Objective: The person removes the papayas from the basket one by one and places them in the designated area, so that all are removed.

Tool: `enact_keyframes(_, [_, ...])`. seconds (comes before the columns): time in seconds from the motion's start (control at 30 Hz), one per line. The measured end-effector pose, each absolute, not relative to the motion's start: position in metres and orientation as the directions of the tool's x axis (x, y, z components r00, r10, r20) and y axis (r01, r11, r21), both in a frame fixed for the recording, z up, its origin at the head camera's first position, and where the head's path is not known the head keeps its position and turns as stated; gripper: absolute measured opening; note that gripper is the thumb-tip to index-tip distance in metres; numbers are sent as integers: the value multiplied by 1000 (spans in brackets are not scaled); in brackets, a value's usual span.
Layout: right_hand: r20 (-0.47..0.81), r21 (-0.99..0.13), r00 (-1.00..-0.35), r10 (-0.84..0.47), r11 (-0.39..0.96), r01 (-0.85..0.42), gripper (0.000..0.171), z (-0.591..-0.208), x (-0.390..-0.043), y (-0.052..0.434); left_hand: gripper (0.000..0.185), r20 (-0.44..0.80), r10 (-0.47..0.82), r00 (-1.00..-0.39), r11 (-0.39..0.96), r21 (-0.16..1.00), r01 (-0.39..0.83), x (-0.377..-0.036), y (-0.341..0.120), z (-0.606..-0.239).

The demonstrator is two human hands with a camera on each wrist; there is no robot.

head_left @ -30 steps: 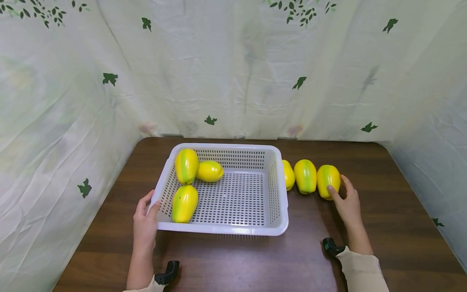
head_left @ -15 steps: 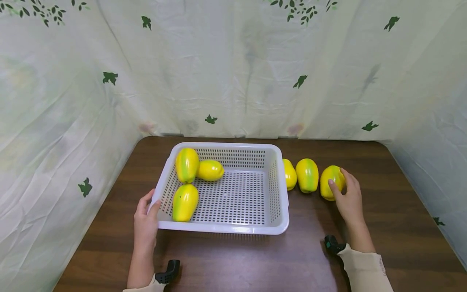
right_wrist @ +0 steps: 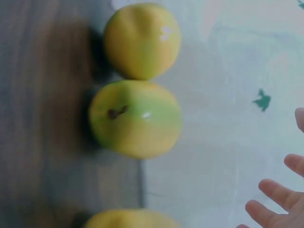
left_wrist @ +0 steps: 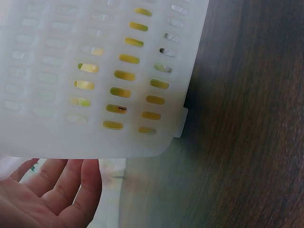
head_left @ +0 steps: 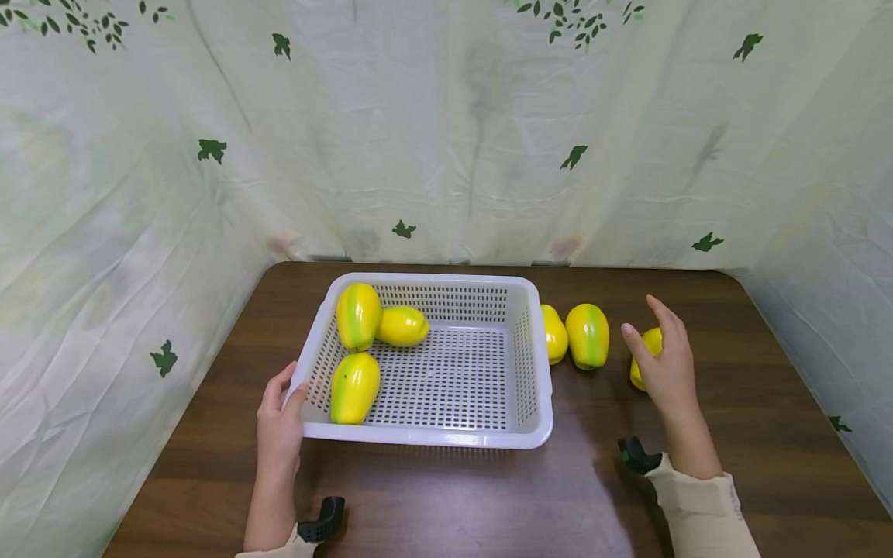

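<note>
Though handheld, basket (head_left: pixel 446 380), long axis sideways.

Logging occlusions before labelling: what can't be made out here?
Head view: right hand hides right side of outermost loose fruit.
Head view: basket hides left side of innermost loose fruit.
Left wrist view: slotted wall leaves only slivers of fruit inside basket.
Right wrist view: bottom edge cuts off outermost loose fruit; right edge, right hand.

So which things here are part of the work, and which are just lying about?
Likely part of the work:
White basket, held by the left hand
Three yellow fruits inside
Three fruits outside, one by the right hand

Likely incidental:
Table
Patterned cloth
Black wrist devices
</note>
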State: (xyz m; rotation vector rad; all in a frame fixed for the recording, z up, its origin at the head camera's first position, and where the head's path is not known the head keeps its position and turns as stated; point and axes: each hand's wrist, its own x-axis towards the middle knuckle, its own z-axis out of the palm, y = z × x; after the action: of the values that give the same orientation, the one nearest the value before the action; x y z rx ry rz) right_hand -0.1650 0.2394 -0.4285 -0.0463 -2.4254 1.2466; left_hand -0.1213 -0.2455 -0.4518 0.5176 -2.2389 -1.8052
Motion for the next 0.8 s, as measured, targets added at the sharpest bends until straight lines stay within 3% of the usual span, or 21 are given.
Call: enact_keyframes(0.8, [533, -691, -846, 1, 578, -434, 61, -359, -193, 175, 44, -100, -413, -905, 171, 968, -185, -121, -244, -446])
